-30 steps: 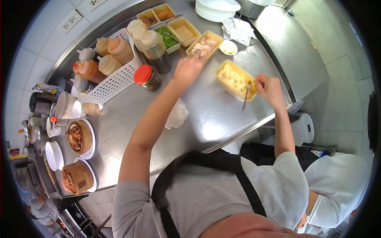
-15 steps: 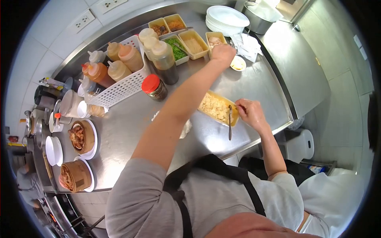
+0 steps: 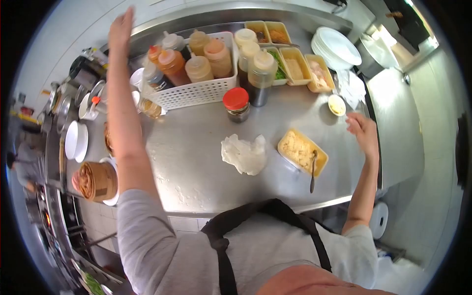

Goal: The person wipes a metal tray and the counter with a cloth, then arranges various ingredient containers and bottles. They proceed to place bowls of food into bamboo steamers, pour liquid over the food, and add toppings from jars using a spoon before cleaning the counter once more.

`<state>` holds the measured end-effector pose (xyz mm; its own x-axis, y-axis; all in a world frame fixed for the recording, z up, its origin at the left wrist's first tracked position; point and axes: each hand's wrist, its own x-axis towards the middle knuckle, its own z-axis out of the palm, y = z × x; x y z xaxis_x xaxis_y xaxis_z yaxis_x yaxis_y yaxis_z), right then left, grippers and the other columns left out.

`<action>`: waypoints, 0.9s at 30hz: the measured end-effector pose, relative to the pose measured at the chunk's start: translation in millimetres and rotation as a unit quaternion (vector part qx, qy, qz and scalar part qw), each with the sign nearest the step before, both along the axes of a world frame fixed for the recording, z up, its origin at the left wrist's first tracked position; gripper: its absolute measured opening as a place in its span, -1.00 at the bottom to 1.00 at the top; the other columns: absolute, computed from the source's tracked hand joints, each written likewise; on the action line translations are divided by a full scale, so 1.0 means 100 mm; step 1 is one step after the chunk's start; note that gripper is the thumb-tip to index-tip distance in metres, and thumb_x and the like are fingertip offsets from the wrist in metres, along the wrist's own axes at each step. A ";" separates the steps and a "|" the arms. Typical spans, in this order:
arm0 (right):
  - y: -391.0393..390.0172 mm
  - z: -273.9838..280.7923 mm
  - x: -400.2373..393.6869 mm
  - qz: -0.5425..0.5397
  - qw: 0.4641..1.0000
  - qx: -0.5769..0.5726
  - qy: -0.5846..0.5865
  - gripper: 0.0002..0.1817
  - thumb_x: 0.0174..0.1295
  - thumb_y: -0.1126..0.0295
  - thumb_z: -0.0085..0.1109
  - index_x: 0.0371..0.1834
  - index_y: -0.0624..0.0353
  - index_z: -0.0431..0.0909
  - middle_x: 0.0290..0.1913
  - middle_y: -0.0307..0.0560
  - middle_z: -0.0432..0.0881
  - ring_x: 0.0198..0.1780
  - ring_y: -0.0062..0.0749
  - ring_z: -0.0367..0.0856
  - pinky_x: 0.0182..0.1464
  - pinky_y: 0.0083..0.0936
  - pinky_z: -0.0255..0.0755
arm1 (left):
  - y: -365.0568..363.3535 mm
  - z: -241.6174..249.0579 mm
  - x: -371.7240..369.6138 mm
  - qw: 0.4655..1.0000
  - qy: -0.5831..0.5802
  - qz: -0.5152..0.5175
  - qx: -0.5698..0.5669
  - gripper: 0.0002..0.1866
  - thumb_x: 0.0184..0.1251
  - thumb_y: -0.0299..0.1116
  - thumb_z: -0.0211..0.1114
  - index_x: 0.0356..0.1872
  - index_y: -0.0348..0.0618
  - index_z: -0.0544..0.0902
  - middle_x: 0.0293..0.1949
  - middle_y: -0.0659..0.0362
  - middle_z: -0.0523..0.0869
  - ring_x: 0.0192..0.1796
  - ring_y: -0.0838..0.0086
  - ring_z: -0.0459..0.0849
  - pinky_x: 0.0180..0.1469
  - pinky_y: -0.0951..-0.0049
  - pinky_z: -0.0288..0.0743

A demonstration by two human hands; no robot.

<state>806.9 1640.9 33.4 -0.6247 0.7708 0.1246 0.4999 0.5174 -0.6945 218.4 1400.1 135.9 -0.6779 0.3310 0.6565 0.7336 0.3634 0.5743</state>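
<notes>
My left hand (image 3: 122, 30) is raised at the upper left in front of the wall, blurred, fingers stretched out, holding nothing visible. Loosely curled and slightly apart, the fingers of my right hand (image 3: 362, 130) are just below a small white cup (image 3: 337, 105) of yellowish food, with nothing seen in them. A yellow tub (image 3: 294, 147) of pale crumbly food lies below and left of that hand, a spoon (image 3: 313, 172) resting in it. Left of the tub is a crumpled translucent wrap (image 3: 244, 154).
A white perforated basket (image 3: 196, 94) holds sauce bottles. Near it stand a red-lidded jar (image 3: 236, 104) and a dark sauce bottle (image 3: 261, 78). Food tubs (image 3: 295, 66) and stacked plates (image 3: 337, 48) sit at the back. A bamboo steamer (image 3: 103, 181) is left; a person (image 3: 29, 164) stands far left.
My left hand has swung from the back food tubs to the upper left. My right hand has left the yellow tub's edge and moved up and right. The view has shifted, showing the whole wrap.
</notes>
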 end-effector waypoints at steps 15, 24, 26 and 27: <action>0.52 -0.50 -0.93 -0.138 0.934 -0.304 0.126 -0.61 0.15 0.40 0.03 0.03 0.36 0.34 -0.20 -0.02 0.55 -0.31 -0.38 0.60 -0.30 -0.53 0.52 | 0.01 -1.59 -1.43 0.742 -0.602 -0.264 -0.130 -0.11 0.02 0.50 -0.20 0.03 -0.15 0.45 0.03 0.10 0.52 0.04 0.26 0.48 0.09 0.23 0.33; 0.51 -0.54 -1.21 -0.107 0.933 -0.330 0.095 -0.52 0.21 0.39 -0.07 0.17 0.39 0.18 0.03 0.05 0.43 -0.16 -0.39 0.54 -0.16 -0.46 0.48 | 0.19 -1.88 -1.76 0.688 -0.620 -0.368 -0.080 -0.16 0.08 0.43 -0.17 -0.06 -0.24 0.51 -0.11 0.13 0.62 -0.08 0.33 0.59 0.03 0.31 0.42; 0.43 -0.51 -1.11 -0.103 0.940 -0.313 0.086 -0.52 0.21 0.36 -0.05 0.17 0.36 0.20 0.02 0.02 0.44 -0.16 -0.41 0.54 -0.16 -0.45 0.47 | 0.16 -1.90 -1.81 0.677 -0.623 -0.387 -0.066 -0.15 0.09 0.43 -0.18 -0.04 -0.24 0.51 -0.10 0.13 0.62 -0.08 0.34 0.58 0.03 0.33 0.42; 0.38 -0.45 -1.04 -0.098 0.948 -0.294 0.072 -0.51 0.21 0.32 -0.03 0.17 0.32 0.21 0.01 -0.01 0.46 -0.16 -0.42 0.53 -0.15 -0.45 0.47 | 0.10 -1.90 -1.82 0.666 -0.629 -0.398 -0.055 -0.15 0.10 0.43 -0.19 -0.03 -0.24 0.50 -0.10 0.13 0.62 -0.07 0.34 0.58 0.03 0.33 0.42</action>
